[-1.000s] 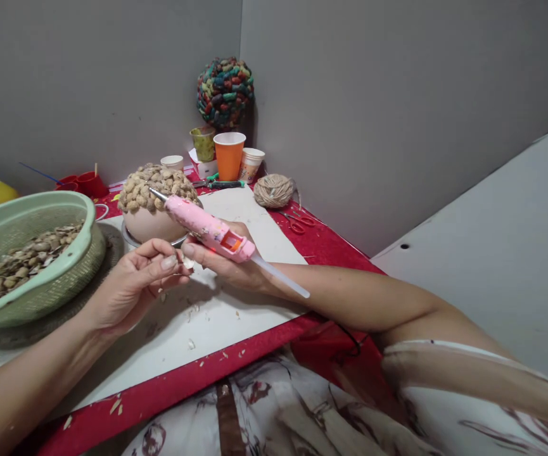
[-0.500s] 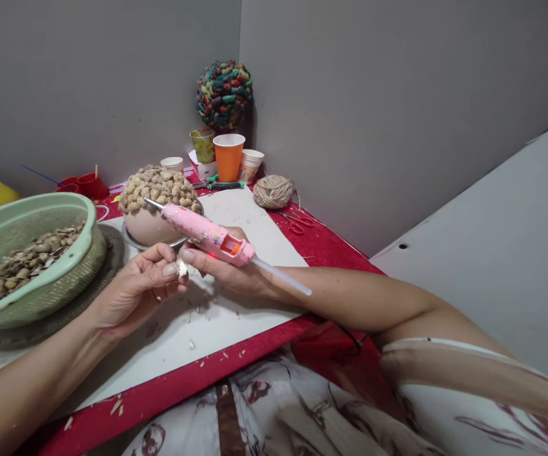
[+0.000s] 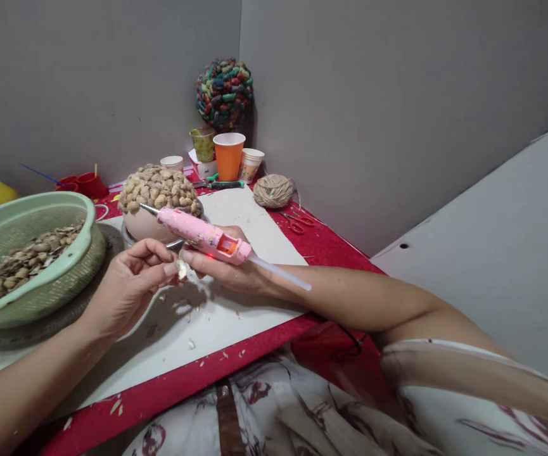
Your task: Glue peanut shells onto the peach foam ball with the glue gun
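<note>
Between the thumb and fingers of my left hand (image 3: 133,282) is a small peanut shell piece (image 3: 182,270), its pale inside showing. My right hand (image 3: 223,263) is wrapped round a pink glue gun (image 3: 202,234), whose metal nozzle points left toward the ball. A clear glue stick (image 3: 280,272) sticks out of the gun's back end. My right thumb is close beside the shell piece; whether it touches cannot be made out. Behind the gun stands a pale ball (image 3: 143,225), its upper part covered with peanut shells (image 3: 157,189), resting on a metal dish.
A green basket (image 3: 76,244) of peanut shells stands at left. Behind are an orange cup (image 3: 229,158), a twine ball (image 3: 274,191), red scissors (image 3: 297,221) and a multicoloured ball (image 3: 225,94). Shell crumbs lie on the white board (image 3: 249,304). Grey walls close off the back and right.
The glue gun has shifted slightly left, its nozzle a little lower. My left hand has turned slightly, and more of the shell piece's pale inside shows.
</note>
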Motion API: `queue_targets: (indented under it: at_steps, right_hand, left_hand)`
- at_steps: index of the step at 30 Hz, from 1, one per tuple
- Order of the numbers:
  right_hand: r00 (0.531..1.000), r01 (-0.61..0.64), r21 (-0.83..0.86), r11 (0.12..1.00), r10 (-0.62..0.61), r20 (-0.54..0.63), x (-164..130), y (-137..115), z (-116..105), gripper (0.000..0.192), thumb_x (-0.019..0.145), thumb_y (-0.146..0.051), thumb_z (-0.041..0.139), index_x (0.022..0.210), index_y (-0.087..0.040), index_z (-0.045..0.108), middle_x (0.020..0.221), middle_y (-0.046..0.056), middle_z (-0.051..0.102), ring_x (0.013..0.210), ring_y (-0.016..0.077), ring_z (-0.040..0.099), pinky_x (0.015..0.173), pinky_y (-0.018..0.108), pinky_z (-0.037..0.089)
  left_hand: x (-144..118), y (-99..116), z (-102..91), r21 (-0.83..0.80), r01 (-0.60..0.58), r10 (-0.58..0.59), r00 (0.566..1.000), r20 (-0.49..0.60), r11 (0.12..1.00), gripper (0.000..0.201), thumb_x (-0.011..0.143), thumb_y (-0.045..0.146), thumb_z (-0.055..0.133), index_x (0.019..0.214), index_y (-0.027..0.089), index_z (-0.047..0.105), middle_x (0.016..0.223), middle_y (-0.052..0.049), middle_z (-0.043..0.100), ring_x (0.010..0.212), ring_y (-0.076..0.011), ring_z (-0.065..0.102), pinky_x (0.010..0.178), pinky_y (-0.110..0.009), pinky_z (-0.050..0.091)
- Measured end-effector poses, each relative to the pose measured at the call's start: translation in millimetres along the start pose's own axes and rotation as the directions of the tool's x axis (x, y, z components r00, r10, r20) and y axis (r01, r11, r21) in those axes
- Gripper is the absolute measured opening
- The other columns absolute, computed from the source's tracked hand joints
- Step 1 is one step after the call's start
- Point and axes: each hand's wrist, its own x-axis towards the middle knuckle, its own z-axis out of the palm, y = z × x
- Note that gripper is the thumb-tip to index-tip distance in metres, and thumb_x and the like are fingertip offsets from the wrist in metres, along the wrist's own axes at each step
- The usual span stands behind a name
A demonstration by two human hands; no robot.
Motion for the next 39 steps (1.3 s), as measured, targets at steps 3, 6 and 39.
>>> queue_targets:
  at_steps: [3, 6, 39]
  right_hand:
    - [1.0, -0.021, 0.0, 1.0, 0.021, -0.008, 1.2, 4.7, -0.2, 0.029, 0.088, -0.038, 0.07, 0.072, -0.02, 0.054, 0.066, -0.003, 0.055, 0.061, 0.0117, 0.05, 0.055, 0.025, 0.042]
    - [0.999, -0.018, 0.02, 1.0, 0.017, 0.035, 1.5, 9.2, -1.1, 0.028, 0.09, -0.038, 0.069, 0.074, -0.019, 0.056, 0.067, -0.003, 0.057, 0.062, 0.0115, 0.053, 0.057, 0.024, 0.043]
    - [0.996, -0.082, 0.081, 0.993, 0.079, 0.029, 3.2, 8.1, 4.2, 0.027, 0.089, -0.036, 0.067, 0.073, -0.017, 0.057, 0.062, -0.003, 0.055, 0.054, 0.0086, 0.047, 0.052, 0.022, 0.038]
  left_hand:
    - [-0.9, 0.0, 2.2, 0.062, -0.021, 0.025, 0.998, -0.063, 0.998, 0.029, 0.056, 0.018, 0.097, 0.069, 0.016, 0.07, 0.061, 0.001, 0.07, 0.057, -0.01, 0.065, 0.059, -0.017, 0.055]
    - [-1.2, -1.5, 2.2, 0.121, -0.035, 0.049, 0.993, -0.112, 0.992, 0.029, 0.055, 0.018, 0.096, 0.068, 0.016, 0.07, 0.062, 0.001, 0.07, 0.057, -0.0098, 0.063, 0.059, -0.017, 0.054]
    - [-0.2, -17.0, -14.9, 0.089, -0.134, 0.143, 0.984, -0.102, 0.987, 0.03, 0.065, 0.032, 0.097, 0.085, 0.018, 0.079, 0.079, -0.001, 0.077, 0.073, -0.0115, 0.071, 0.073, -0.02, 0.058]
